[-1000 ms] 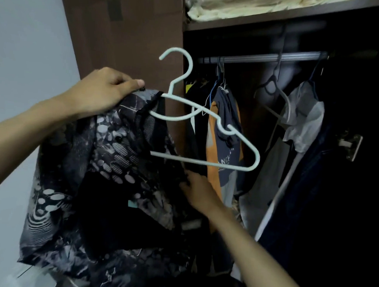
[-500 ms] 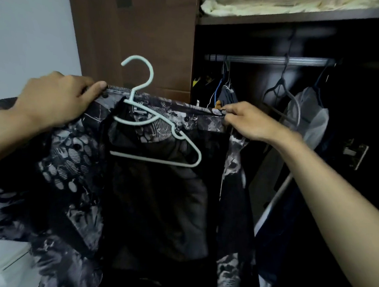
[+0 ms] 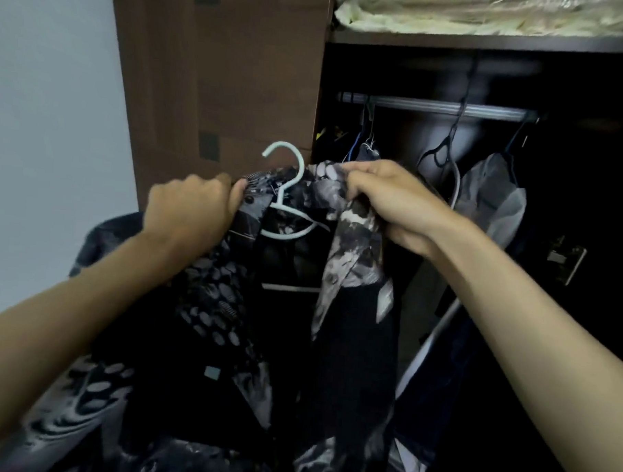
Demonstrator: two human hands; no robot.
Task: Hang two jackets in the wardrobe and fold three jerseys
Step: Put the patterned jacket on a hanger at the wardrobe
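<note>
The wardrobe (image 3: 217, 71) fills most of the view, its brown side panel on the left and its dark open interior on the right, with a pale wall (image 3: 48, 99) beside it. Across the top runs a shelf (image 3: 490, 40) carrying pale yellowish bundled fabric (image 3: 491, 11). Below the shelf a metal hanging rail (image 3: 444, 107) crosses the opening, and several clothes hang from it: a greyish garment (image 3: 493, 197) at the right and darker pieces near the left end, too dim to tell apart with any certainty. In front of the wardrobe, held up between both arms, is the jacket (image 3: 207, 302), dark with a grey and white spotted and swirled pattern, its front open and its lower part draping down out of view. It is outside the wardrobe, level with the left edge of the opening and below the rail. The left hand (image 3: 193, 209) grips the jacket's collar area on the left, fingers curled over the fabric. The right hand (image 3: 386, 203) clutches the opposite side of the collar, fingers bunched around the cloth. Between the two hands sits a pale plastic hanger (image 3: 286, 199), its hook standing up above the collar and free of the rail, its shoulders partly tucked inside the jacket.
</note>
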